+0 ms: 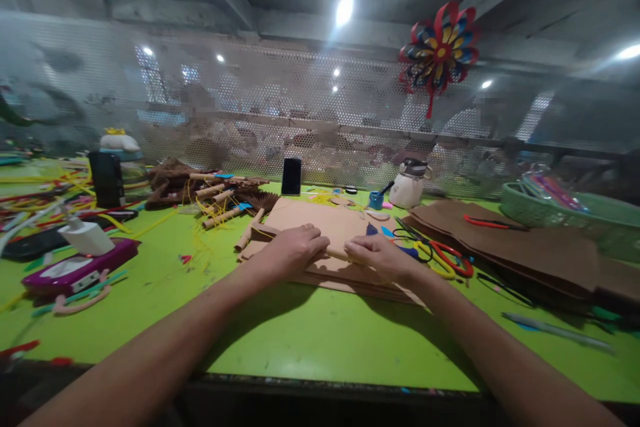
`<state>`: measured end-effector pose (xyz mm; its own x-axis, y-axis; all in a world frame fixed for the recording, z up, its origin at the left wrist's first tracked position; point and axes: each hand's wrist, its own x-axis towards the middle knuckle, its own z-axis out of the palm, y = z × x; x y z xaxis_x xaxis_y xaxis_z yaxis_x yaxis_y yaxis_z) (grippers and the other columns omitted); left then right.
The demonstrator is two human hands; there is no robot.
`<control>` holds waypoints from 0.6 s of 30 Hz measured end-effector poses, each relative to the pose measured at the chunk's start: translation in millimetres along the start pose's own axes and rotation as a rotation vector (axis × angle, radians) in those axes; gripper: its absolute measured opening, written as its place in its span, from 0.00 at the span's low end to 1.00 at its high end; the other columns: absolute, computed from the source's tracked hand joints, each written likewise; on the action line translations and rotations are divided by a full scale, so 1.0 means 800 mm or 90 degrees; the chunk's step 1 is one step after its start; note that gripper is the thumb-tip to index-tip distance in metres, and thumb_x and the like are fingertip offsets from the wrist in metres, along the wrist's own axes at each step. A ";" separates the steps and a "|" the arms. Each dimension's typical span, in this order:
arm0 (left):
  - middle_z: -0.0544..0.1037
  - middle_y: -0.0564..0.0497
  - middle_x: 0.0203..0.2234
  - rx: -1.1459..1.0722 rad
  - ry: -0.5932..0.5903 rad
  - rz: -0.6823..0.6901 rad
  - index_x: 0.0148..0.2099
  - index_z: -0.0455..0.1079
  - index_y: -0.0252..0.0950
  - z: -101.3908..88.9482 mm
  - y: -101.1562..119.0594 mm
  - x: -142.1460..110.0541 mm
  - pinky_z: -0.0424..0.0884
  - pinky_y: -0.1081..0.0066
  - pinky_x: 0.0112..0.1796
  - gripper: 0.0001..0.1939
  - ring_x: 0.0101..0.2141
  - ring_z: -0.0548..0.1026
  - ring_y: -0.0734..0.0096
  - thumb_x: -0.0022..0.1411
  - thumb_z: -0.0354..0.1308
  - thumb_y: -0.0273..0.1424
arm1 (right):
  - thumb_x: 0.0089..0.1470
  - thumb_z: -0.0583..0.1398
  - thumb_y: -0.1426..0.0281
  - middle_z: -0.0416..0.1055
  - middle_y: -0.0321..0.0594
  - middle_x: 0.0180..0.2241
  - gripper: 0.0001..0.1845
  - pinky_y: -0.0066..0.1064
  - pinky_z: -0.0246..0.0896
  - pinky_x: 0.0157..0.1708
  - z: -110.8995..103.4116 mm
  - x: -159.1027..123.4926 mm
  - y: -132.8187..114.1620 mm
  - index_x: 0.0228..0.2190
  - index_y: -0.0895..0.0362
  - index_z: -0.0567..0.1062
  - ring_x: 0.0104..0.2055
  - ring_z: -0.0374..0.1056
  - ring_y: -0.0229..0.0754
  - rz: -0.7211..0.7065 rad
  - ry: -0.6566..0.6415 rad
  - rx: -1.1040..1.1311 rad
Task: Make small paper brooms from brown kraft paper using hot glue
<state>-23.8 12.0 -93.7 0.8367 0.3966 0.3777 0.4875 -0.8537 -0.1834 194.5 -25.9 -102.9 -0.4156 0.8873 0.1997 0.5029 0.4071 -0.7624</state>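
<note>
Holds a thin, tan, paper-like roll between both hands, at the near part of a stack of flat, tan paper sheets on a bright green table. Grips the left end with the left hand, palm down, fingers curled over, and pinches the right end between thumb and fingers of the right hand. Cannot tell the gap, if any, between roll and top sheet. Has near the right hand a pair of red-orange scissor handles, and farther right a broad pile of dark brown paper sheets beside a pale green plastic basket. Has beyond the left hand several brown paper tubes tied with yellow string. Faces an upright black phone, a white, dark-lidded jar and a silvery perforated screen.
</note>
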 end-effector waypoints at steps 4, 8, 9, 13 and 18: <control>0.70 0.49 0.26 -0.032 -0.030 -0.029 0.33 0.68 0.34 -0.003 0.002 -0.002 0.60 0.71 0.29 0.07 0.29 0.66 0.69 0.62 0.49 0.27 | 0.55 0.54 0.62 0.70 0.42 0.35 0.16 0.28 0.56 0.31 0.003 -0.005 -0.012 0.42 0.58 0.72 0.33 0.62 0.38 -0.101 0.062 -0.193; 0.70 0.49 0.25 -0.040 -0.062 -0.040 0.31 0.67 0.34 -0.003 0.001 0.000 0.61 0.71 0.28 0.08 0.27 0.66 0.70 0.61 0.50 0.27 | 0.56 0.54 0.67 0.69 0.42 0.34 0.11 0.28 0.53 0.31 0.016 -0.010 -0.014 0.38 0.58 0.72 0.32 0.61 0.38 -0.124 0.045 -0.333; 0.71 0.49 0.25 -0.033 -0.059 -0.038 0.31 0.67 0.33 -0.004 0.002 0.001 0.62 0.71 0.29 0.08 0.28 0.66 0.70 0.61 0.50 0.27 | 0.57 0.52 0.69 0.69 0.42 0.33 0.10 0.28 0.53 0.32 0.019 -0.010 -0.013 0.37 0.59 0.72 0.32 0.61 0.38 -0.125 0.051 -0.339; 0.72 0.44 0.36 -0.017 0.107 -0.006 0.40 0.68 0.34 -0.022 0.011 0.004 0.64 0.63 0.40 0.09 0.40 0.67 0.64 0.64 0.48 0.31 | 0.58 0.52 0.64 0.66 0.37 0.26 0.13 0.27 0.50 0.27 0.018 -0.005 -0.007 0.31 0.60 0.71 0.27 0.58 0.35 -0.082 0.089 -0.157; 0.74 0.46 0.32 -0.261 0.351 -0.219 0.37 0.69 0.34 -0.043 0.019 -0.001 0.67 0.66 0.38 0.10 0.36 0.70 0.68 0.62 0.49 0.33 | 0.53 0.56 0.55 0.58 0.31 0.21 0.19 0.24 0.44 0.19 0.011 -0.001 -0.011 0.31 0.60 0.69 0.18 0.51 0.29 0.047 0.056 0.390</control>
<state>-25.3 -13.0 -65.5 0.3573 0.5282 0.7703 0.4762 -0.8125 0.3363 184.2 -32.3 -102.0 -0.3189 0.9335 0.1639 -0.0098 0.1697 -0.9855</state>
